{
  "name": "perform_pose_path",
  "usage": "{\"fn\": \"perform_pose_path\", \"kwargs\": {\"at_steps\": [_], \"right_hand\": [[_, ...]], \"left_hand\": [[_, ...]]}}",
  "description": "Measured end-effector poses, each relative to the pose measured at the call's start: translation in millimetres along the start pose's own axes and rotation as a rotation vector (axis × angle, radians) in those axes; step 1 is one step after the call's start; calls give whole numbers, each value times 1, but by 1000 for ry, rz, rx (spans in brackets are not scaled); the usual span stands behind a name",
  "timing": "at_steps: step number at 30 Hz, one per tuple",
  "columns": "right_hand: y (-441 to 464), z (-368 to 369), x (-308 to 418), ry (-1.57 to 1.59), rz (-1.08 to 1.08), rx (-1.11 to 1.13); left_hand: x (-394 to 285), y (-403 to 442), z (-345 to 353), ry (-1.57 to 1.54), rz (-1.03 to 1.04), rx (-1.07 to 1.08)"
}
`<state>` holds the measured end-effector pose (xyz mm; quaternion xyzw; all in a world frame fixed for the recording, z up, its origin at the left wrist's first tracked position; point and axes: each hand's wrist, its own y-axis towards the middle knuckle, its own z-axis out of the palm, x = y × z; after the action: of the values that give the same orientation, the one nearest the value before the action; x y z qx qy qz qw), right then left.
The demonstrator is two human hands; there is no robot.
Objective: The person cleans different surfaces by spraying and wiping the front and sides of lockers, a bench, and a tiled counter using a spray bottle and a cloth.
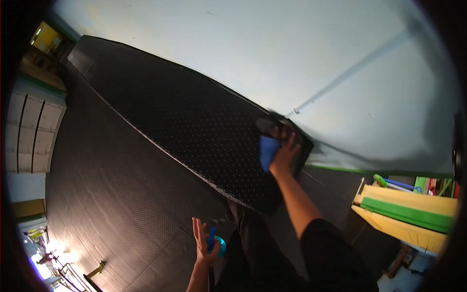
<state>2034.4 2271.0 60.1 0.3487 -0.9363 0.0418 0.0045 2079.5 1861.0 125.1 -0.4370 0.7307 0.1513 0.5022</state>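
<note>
My right hand (286, 153) presses a blue cloth (268, 152) against the near right end of a long black bench top (185, 131) with a dotted texture. The fingers are partly blurred beside a dark, smeared shape at the bench's end. Lower down, my left hand (205, 243) is around a spray bottle with a blue head and a teal body (222, 246). Its fingers point up and look fairly straight, and the grip is partly hidden. The bottle is held away from the bench, close to my legs.
A pale wall (292, 53) runs along the bench's far side. Dark textured flooring (107, 194) lies to the left. On the right stands a yellow and green box (404, 214) with coloured items in it. White cabinets (31, 131) and metal frames (63, 272) are at the left.
</note>
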Motion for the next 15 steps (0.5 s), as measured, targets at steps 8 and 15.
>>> {"fn": "perform_pose_path", "kwargs": {"at_steps": [8,15], "right_hand": [[-187,5,5,313,-485,268],[-112,12,-111,269,-233,157]], "left_hand": [[-14,7,35,-13,54,47],[-27,9,66,21,73,134]]}}
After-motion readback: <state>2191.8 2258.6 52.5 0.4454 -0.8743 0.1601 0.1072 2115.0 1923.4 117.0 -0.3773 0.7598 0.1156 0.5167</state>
